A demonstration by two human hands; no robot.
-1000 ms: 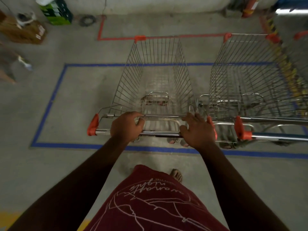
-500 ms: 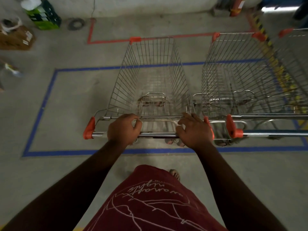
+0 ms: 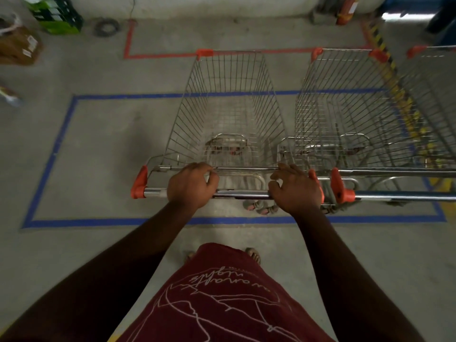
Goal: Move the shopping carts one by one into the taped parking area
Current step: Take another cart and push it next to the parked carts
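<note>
A wire shopping cart with orange corner caps stands in front of me, inside the blue taped rectangle. My left hand is wrapped around its metal handle bar left of centre. My right hand rests on the bar's right end, fingers loosened and partly lifted. A second cart stands parked right beside it on the right, inside the same tape. A third cart shows at the right edge.
Red tape marks another area beyond the blue one. A green crate and a cardboard box sit at the far left by the wall. Yellow-black hazard striping runs along the right.
The cart has rolled forward into the blue rectangle, its handle now past the near tape line. My right hand's fingers have loosened on the bar.
</note>
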